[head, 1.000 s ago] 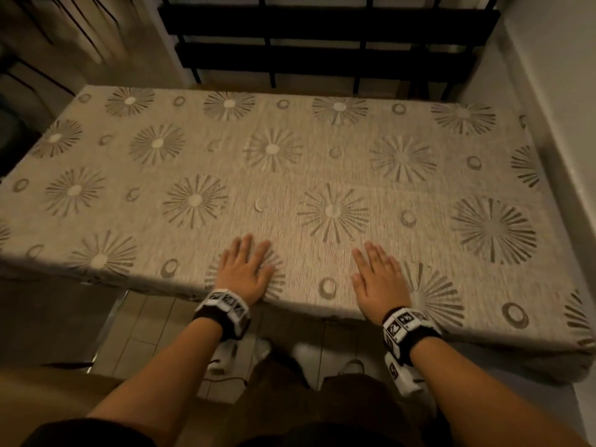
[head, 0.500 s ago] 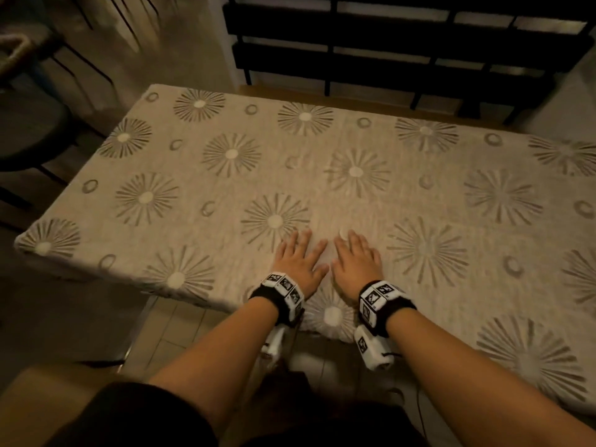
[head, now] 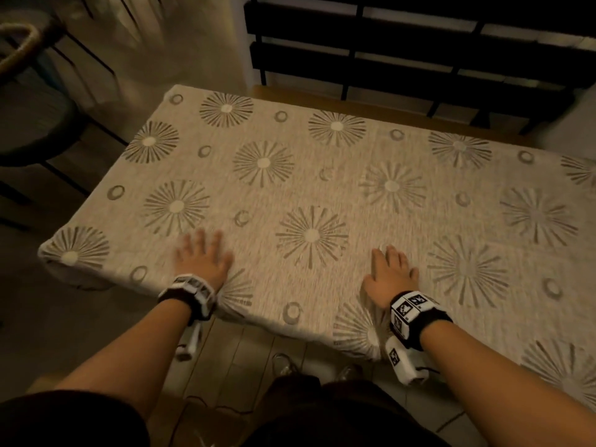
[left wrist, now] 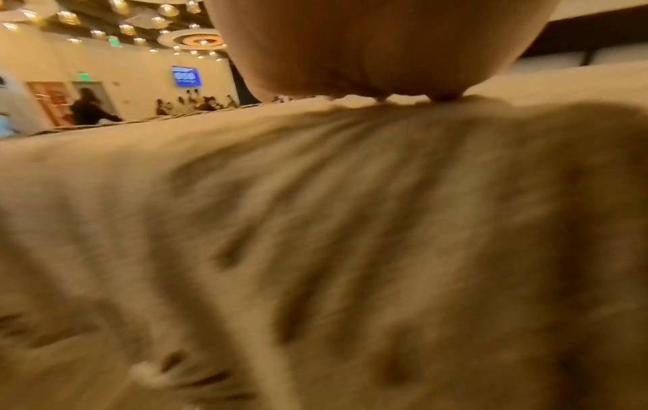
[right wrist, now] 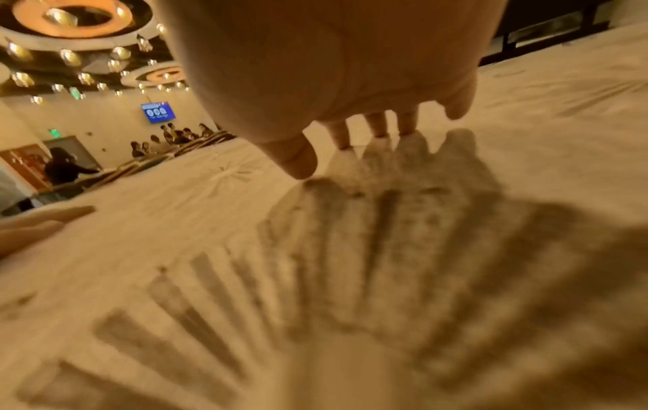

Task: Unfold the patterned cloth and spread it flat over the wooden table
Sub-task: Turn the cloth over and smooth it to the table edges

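Observation:
The beige patterned cloth (head: 322,201) with brown starburst and ring motifs lies spread over the table, hanging over its near and left edges. A strip of bare wooden table (head: 354,103) shows along the far edge. My left hand (head: 201,258) lies flat on the cloth near the front left, fingers straight and blurred by motion. My right hand (head: 388,272) presses flat on the cloth about a forearm's length to the right. In the left wrist view the palm (left wrist: 368,50) touches the cloth (left wrist: 315,222). In the right wrist view the fingertips (right wrist: 378,127) touch the cloth (right wrist: 315,263).
A dark slatted bench back (head: 419,46) stands behind the table. A dark chair (head: 32,108) sits at the far left. Pale floor tiles (head: 245,346) and my shoes show below the near edge. A wall rises at the right.
Both hands, side by side at the middle half a second ago, have slid apart across the cloth, left hand leftward and right hand rightward. The head view has shifted.

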`<state>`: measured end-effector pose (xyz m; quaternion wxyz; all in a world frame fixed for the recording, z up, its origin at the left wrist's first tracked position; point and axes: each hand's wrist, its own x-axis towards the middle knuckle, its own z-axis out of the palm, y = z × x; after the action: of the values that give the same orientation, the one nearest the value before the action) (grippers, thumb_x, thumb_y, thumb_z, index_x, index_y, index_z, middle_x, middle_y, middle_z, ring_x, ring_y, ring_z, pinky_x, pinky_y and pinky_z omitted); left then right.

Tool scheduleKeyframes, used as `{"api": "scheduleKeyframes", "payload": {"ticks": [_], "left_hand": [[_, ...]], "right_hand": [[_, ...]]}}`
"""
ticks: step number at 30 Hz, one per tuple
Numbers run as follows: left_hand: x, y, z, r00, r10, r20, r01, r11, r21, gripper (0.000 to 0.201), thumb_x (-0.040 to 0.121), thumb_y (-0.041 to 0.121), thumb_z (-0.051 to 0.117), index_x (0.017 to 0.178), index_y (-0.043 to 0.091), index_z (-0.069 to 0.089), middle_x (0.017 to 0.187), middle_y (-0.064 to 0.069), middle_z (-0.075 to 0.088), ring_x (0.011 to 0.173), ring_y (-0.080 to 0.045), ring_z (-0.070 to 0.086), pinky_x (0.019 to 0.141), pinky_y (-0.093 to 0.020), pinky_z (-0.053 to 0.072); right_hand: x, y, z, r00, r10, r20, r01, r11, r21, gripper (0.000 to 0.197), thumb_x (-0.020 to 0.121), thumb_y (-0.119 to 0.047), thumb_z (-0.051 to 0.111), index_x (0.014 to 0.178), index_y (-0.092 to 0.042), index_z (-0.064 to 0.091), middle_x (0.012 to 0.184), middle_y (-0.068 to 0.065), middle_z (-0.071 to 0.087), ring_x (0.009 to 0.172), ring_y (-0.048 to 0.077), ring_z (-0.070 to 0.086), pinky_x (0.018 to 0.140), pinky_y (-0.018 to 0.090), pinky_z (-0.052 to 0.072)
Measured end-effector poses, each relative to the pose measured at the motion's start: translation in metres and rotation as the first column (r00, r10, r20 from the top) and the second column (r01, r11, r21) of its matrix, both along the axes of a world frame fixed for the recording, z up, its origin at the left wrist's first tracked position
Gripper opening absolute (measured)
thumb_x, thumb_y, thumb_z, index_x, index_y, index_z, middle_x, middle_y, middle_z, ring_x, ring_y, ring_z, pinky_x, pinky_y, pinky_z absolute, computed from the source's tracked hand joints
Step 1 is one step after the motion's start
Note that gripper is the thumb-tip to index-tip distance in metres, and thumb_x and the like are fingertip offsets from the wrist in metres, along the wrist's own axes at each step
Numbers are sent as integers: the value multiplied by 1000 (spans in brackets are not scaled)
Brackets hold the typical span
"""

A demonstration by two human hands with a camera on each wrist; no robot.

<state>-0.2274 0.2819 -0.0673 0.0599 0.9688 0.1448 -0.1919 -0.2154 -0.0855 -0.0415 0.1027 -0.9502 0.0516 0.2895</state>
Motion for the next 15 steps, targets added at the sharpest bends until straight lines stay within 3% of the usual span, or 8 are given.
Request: {"api": "scheduleKeyframes", "payload": {"ticks": [4,7,10,13,15], "left_hand": [[16,-82,9,962,-275,-6,273,957,-98,63,97,61,17,152,37,-3,161,-2,-15,148,-30,-12,118,-51,-1],[8,-105,9,943,-329,-47,318,935,-156,62,95,64,12,151,42,-3,160,2,-19,147,-25,-17,118,-50,-6],[-4,-62,2,947,-313,-79,300,943,-146,61,96,62,14,150,43,-6,160,4,-19,147,-24,-17,117,-49,-7],[-14,23,-7,967,-250,-56,243,964,-109,62,95,65,13,149,45,-8,160,5,-19,147,-23,-16,118,-48,-7],[-18,85,-11,981,-192,-36,190,980,-53,68,86,72,4,148,46,-8,160,4,-18,148,-24,-14,118,-48,-5]], "right_hand": [[14,43,5,999,-43,-7,43,998,40,66,94,-39,34,153,-24,8,162,6,-10,148,29,-7,118,54,-1],[17,83,10,998,20,-58,-14,994,104,66,95,-42,33,153,-28,6,162,4,-13,148,27,-10,117,55,-1],[10,115,11,990,123,-66,-112,982,156,64,97,-45,31,153,-32,3,161,4,-14,148,27,-13,117,53,-3],[11,146,8,966,259,11,-259,957,131,61,99,-45,30,153,-32,4,162,4,-13,148,27,-12,118,49,-4],[17,177,5,954,295,52,-299,946,123,60,99,-44,28,153,-32,4,162,3,-12,148,25,-12,118,47,-4]]}}
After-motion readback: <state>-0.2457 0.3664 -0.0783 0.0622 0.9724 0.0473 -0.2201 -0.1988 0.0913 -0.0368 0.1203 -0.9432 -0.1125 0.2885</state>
